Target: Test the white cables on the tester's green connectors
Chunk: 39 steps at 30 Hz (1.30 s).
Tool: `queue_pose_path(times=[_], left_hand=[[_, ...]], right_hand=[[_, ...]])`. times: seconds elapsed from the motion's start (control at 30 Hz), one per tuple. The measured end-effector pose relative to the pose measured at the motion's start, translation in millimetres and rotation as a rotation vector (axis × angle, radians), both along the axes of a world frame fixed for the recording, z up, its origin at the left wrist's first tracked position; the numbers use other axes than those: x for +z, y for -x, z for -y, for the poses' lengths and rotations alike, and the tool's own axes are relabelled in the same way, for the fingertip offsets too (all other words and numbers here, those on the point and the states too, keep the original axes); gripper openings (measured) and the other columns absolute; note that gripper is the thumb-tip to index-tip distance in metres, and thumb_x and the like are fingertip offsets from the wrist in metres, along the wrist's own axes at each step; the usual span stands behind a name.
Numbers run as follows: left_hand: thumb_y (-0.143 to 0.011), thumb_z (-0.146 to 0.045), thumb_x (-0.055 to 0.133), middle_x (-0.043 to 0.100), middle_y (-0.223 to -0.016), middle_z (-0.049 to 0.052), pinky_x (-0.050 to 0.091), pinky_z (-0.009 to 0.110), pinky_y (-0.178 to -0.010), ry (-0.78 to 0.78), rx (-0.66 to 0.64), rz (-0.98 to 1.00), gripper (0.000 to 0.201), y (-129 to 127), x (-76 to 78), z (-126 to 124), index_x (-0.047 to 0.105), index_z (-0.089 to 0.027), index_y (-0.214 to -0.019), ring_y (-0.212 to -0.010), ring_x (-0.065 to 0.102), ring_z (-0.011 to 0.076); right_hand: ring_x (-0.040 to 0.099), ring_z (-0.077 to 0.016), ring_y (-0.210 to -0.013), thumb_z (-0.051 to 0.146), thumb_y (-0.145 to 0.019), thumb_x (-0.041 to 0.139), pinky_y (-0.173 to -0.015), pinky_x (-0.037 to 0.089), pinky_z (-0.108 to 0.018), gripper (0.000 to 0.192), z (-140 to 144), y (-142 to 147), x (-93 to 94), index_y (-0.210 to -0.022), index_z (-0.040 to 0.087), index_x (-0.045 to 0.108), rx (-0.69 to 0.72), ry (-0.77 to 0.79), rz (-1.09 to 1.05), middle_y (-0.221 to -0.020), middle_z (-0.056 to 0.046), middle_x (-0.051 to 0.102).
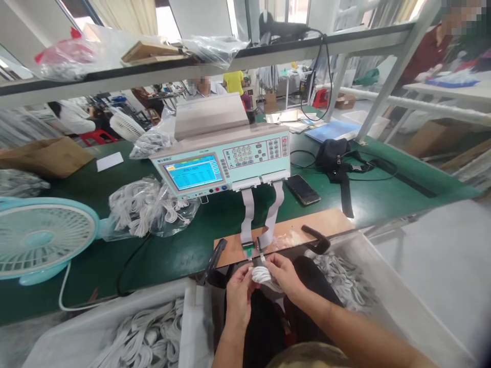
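1. A coiled white cable [261, 276] is between the person's two hands, over the lap and just in front of the flat light-brown board [286, 228] at the table edge.
2. The left hand [238, 292] has its thumb and fingers closed, pinching one end of the cable near a small green circuit board [249, 252].
3. The right hand [284, 275] pinches the other end, by a white plug [263, 258]. That plug points at the black end of a flat grey ribbon. I cannot tell if either end is pushed all the way in.
4. Two flat grey ribbons [247, 212] come down from a big pale box-shaped machine [238, 145] with a lot of little buttons.
5. The machine has a bright blue screen [195, 173]. One line of big writing runs across it, with rows of small writing under it. It is too blurry to read.
6. There is a name mark above the screen and a short label on the machine's top edge. Both are too small to read for sure.
7. A black phone [303, 189] lies on the green table [172, 255], near the machine. Its screen is dark.
8. To the left are a light-blue round fan [42, 237] and clear plastic bags [143, 207] of white cables.
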<state>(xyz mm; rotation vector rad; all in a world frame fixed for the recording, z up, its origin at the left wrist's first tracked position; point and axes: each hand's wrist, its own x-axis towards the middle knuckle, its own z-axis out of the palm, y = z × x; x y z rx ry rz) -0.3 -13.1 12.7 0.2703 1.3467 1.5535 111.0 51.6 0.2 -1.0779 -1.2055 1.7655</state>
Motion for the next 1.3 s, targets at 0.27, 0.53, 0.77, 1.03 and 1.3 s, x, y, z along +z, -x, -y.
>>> queue_pose_path(times=[0.27, 0.53, 0.77, 1.03, 1.3], left_hand=[[-0.074, -0.045, 0.061, 0.060, -0.062, 0.000, 0.043, 0.021, -0.047, -0.015, -0.412, -0.331, 0.033, 27, -3.7, 0, 0.068, -0.013, -0.077, -0.050, 0.051, 0.0106], [-0.075, -0.038, 0.058, 0.055, -0.053, -0.001, 0.038, 0.021, -0.052, -0.044, -0.282, -0.474, 0.029, 22, -17.6, -10, 0.065, -0.013, -0.063, -0.052, 0.048, 0.0117], [-0.077, -0.038, 0.056, 0.054, -0.056, 0.000, 0.038, 0.021, -0.054, -0.078, -0.100, -0.448, 0.031, 8, -24.5, -12, 0.063, -0.011, -0.062, -0.056, 0.047, 0.0119], [-0.076, -0.045, 0.056, 0.050, -0.052, -0.003, 0.033, 0.019, -0.049, -0.061, 0.070, -0.459, 0.037, -13, -25.8, -16, 0.061, -0.011, -0.063, -0.051, 0.043, 0.0095], [-0.090, -0.029, 0.032, 0.067, -0.085, 0.007, 0.047, 0.026, -0.073, 0.017, 0.222, -0.967, 0.038, 58, -10.9, 54, 0.063, -0.016, -0.072, -0.081, 0.061, 0.0160]], right_hand=[[0.036, -0.0083, -0.044, 0.048, -0.062, 0.069, -0.046, 0.029, -0.022, 0.036, 0, 3, 5.6, -0.059, 0.017, 0.051, -0.008, 0.138, -0.027, -0.048, 0.005, 0.047], [0.039, -0.0090, -0.045, 0.046, -0.060, 0.072, -0.047, 0.030, -0.023, 0.035, 2, 5, 12.7, -0.061, 0.016, 0.053, 0.005, 0.233, -0.097, -0.051, 0.003, 0.052], [0.044, -0.0117, -0.050, 0.051, -0.064, 0.069, -0.052, 0.034, -0.024, 0.038, 0, 0, 12.1, -0.063, 0.016, 0.057, 0.065, 0.149, -0.052, -0.054, 0.002, 0.053], [0.048, -0.0116, -0.050, 0.047, -0.062, 0.073, -0.052, 0.037, -0.022, 0.034, -1, 1, 8.9, -0.062, 0.016, 0.060, 0.059, 0.159, -0.078, -0.054, 0.002, 0.056], [0.062, -0.0206, -0.065, 0.042, -0.055, 0.076, -0.056, 0.047, -0.026, 0.036, -9, 0, -4.3, -0.079, 0.017, 0.068, 0.084, 0.206, 0.005, -0.073, -0.005, 0.068]])
